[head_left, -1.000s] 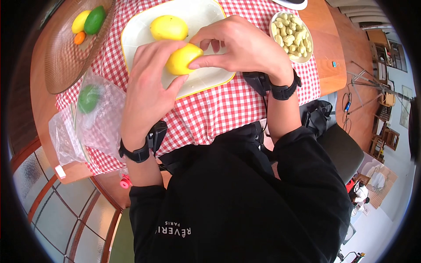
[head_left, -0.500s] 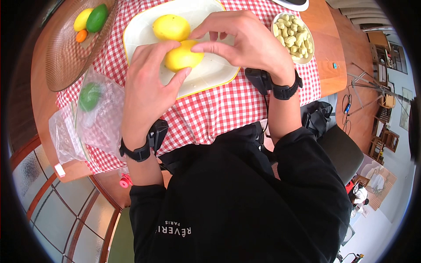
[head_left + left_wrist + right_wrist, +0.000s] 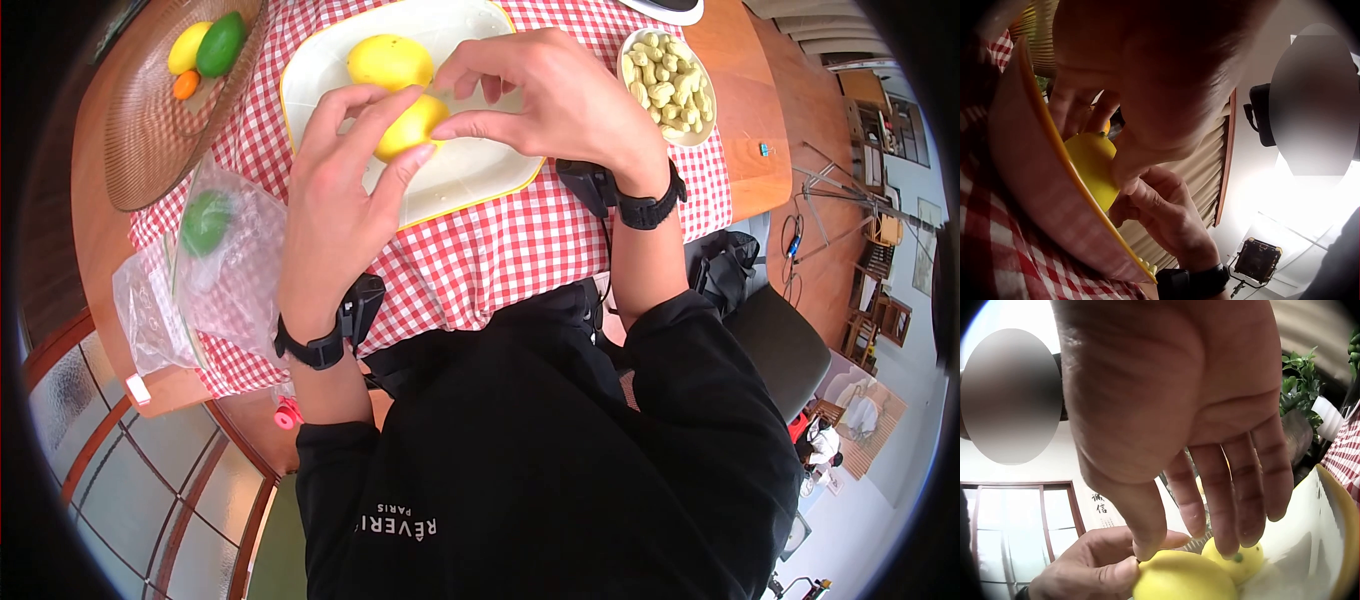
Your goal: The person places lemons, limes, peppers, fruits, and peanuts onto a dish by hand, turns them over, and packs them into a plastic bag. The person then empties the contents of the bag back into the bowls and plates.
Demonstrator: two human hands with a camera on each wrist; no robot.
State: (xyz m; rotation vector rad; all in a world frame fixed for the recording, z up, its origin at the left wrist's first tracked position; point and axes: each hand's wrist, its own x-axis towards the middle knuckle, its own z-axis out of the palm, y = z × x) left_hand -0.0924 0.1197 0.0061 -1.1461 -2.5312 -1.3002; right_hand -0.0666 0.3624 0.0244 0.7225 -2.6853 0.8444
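Note:
Two yellow lemons lie side by side on a white, yellow-rimmed dish (image 3: 488, 185). The left hand (image 3: 338, 205) holds the near lemon (image 3: 412, 128) between its thumb, on the side toward the body, and its index finger on the far side. The right hand (image 3: 572, 108) touches that lemon's right end with its thumb; its other fingers reach forward, fairly straight, over the dish. In the right wrist view the far lemon (image 3: 1249, 561) sits just behind the near lemon (image 3: 1182, 582). The left wrist view shows one lemon (image 3: 1092, 167) inside the dish wall.
At the upper left a ribbed glass bowl (image 3: 140, 130) holds a lemon, a green fruit and a small orange one. A clear bag (image 3: 235, 290) with a green item lies left of the left arm. A bowl of peanuts (image 3: 672, 85) stands beyond the right wrist.
Over the last second the near lemon has shifted and turned slightly between the fingers. The left index finger has moved along its top edge, and the right hand has repositioned slightly.

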